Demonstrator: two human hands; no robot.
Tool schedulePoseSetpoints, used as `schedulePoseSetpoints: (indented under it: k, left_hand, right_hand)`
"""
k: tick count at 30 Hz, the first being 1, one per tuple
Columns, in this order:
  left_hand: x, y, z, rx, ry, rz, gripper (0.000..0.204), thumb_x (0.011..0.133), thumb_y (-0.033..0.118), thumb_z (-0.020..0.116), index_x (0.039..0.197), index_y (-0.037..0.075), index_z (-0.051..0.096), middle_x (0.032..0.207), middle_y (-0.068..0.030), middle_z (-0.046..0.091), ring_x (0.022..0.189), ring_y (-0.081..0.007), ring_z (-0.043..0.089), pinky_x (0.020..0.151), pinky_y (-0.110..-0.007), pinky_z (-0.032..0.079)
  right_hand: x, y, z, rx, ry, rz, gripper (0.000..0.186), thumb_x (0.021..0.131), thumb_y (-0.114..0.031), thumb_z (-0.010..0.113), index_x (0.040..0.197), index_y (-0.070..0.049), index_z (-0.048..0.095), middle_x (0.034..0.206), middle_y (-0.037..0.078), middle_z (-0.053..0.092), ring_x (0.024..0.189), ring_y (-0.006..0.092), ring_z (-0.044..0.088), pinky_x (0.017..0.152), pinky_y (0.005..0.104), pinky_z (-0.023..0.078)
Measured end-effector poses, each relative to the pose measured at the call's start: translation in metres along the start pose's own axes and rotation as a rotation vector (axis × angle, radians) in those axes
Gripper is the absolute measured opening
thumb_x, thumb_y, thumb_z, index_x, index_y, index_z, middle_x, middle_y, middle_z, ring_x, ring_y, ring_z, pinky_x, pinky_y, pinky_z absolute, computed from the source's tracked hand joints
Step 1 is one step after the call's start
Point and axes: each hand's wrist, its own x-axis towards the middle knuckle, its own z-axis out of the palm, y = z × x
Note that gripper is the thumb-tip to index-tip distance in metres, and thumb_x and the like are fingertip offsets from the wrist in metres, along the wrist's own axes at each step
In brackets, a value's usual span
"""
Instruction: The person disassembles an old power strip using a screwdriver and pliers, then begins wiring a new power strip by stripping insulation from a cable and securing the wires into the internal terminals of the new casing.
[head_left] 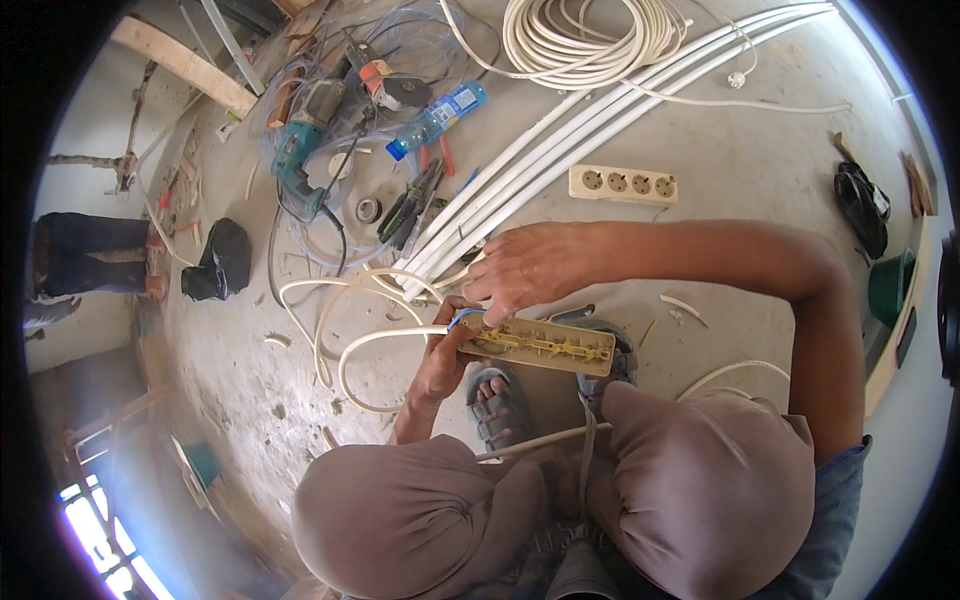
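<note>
Clear plastic bottle [437, 120], blue label, blue cap, lying among tools on floor.

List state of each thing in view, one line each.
Open strip: cover off, brass rails exposed, held over the feet.
Closed strip: assembled, lying on floor.
Cable coil: coiled.
Bottle: lying down.
Left hand: gripping open strip's end.
Right hand: fingertips at its wires.

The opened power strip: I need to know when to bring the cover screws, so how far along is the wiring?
Done: the opened power strip shows its brass contact rails, and the white cable reaches its left end. In hand: the left hand steadies that end while the right hand works the blue wire there. Left: no cover is on it; a finished white strip lies on the floor.
</note>
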Motion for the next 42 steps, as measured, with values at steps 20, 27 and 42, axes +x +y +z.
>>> schedulePoseSetpoints:
  k: [20, 27, 42]
  left_hand:
    - [-0.032, -0.009, -0.025, -0.019, -0.154, -0.161, 0.034, 0.090, 0.011, 0.059, 0.120, 0.007, 0.045, 0.109, -0.0219, 0.064, 0.101, -0.0264, 0.067, 0.078, -0.039, 0.058]
    - [-0.038, -0.012, -0.025, -0.032, -0.164, -0.126, 0.034, 0.090, 0.011, 0.060, 0.120, 0.007, 0.045, 0.110, -0.0224, 0.064, 0.102, -0.0269, 0.067, 0.079, -0.039, 0.058]
    - [-0.048, -0.015, -0.023, -0.057, -0.187, -0.073, 0.035, 0.089, 0.011, 0.061, 0.119, 0.008, 0.045, 0.112, -0.0236, 0.064, 0.104, -0.0280, 0.066, 0.083, -0.040, 0.057]
  right_hand:
    - [0.048, -0.002, -0.008, -0.047, -0.058, -0.320, 0.010, 0.082, -0.028, 0.065, 0.086, -0.020, 0.068, 0.090, -0.001, 0.062, 0.095, 0.0197, 0.061, 0.074, 0.0384, 0.050]
    - [0.044, -0.015, 0.008, 0.203, 0.037, -0.305, 0.015, 0.078, -0.026, 0.072, 0.086, -0.013, 0.070, 0.089, 0.004, 0.062, 0.092, 0.0242, 0.063, 0.073, 0.0403, 0.052]
    - [0.034, -0.047, 0.044, 0.458, 0.167, -0.179, 0.015, 0.074, -0.017, 0.067, 0.083, -0.005, 0.067, 0.092, 0.007, 0.060, 0.095, 0.0264, 0.061, 0.076, 0.0418, 0.053]
